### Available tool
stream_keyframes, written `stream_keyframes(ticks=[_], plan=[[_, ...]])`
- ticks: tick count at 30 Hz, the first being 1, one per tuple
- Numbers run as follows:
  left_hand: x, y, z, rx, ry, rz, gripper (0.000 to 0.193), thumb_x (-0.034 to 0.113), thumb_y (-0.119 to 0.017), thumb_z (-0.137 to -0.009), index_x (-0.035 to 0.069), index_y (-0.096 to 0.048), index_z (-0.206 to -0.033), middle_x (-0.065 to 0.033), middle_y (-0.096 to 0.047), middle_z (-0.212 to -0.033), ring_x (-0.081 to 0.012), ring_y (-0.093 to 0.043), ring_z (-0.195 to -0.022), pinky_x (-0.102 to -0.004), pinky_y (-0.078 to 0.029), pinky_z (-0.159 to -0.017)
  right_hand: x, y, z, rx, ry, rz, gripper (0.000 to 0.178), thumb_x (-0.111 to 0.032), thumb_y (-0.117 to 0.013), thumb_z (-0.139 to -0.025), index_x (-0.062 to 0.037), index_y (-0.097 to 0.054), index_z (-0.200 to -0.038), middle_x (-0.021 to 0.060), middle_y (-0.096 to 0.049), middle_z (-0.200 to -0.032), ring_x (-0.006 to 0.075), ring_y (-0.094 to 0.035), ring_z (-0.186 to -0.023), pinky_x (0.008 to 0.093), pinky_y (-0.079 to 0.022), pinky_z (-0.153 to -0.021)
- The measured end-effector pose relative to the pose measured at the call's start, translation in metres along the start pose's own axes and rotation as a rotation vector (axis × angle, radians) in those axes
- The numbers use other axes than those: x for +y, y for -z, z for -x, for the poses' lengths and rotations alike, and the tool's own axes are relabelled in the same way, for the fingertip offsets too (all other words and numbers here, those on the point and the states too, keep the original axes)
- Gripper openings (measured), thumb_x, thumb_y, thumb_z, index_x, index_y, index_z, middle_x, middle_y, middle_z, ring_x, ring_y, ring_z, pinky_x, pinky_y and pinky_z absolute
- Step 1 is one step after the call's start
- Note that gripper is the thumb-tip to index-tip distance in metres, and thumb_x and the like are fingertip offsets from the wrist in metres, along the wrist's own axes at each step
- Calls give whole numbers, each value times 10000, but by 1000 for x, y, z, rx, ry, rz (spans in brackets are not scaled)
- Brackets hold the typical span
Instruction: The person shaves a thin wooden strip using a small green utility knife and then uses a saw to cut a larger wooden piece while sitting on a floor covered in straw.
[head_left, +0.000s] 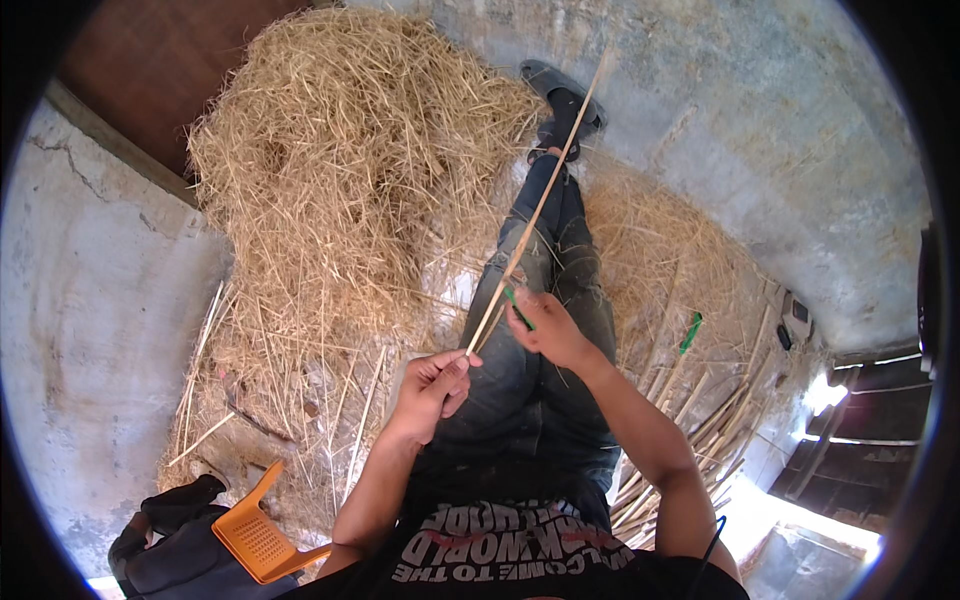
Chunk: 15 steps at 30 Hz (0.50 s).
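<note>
A long, thin pale strip (545, 195), bamboo by its look, runs slantwise over my outstretched legs toward my feet. My left hand (430, 393) is closed on its near end, pinching it between thumb and fingers. Farther along, my right hand (550, 328) is wrapped round a small green-handled tool (519, 309), held against or right beside the strip. The tool's working edge is too small to make out, though it resembles a knife. Thin curled shavings hang near my right hand and over my dark trousers (575, 400).
A large heap of straw-like shavings (350, 140) rises at the far left. Split sticks (700, 430) lie at the right, near a second green object (690, 332) and a dark device (795, 318). An orange plastic chair (258, 540) stands lower left. Grey walls (790, 130) enclose the floor.
</note>
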<state>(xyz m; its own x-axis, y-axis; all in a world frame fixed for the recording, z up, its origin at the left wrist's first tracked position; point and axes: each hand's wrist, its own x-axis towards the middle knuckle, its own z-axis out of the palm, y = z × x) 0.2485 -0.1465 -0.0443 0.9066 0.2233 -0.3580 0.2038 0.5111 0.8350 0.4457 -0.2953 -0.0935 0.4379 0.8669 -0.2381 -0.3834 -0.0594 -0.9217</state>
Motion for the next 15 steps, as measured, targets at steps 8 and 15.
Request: stream_keyframes(ticks=[8, 15], plan=[[1, -4, 8, 74, -38, -101, 252, 219, -611, -1032, -20, -667, -1092, 31, -449, -619, -60, -352, -480, -238, -240, -435, -35, -11, 11, 393, 540, 1244, 375, -431, -661, -956, -56, -668, -949, 148, -647, -643, 378, -657, -579, 464, -506, -528], [3, -6, 6, 50, 65, 55, 216, 184, -575, -1050, -11, -643, -1114, 43, -400, -618, -46, -316, -470, -228, -226, -424, 2, -11, -19, 487, 633, 819, 384, -432, -617, -999, -55, -649, -935, 109, -589, -593, 255, -563, -458, 389, -450, -462]])
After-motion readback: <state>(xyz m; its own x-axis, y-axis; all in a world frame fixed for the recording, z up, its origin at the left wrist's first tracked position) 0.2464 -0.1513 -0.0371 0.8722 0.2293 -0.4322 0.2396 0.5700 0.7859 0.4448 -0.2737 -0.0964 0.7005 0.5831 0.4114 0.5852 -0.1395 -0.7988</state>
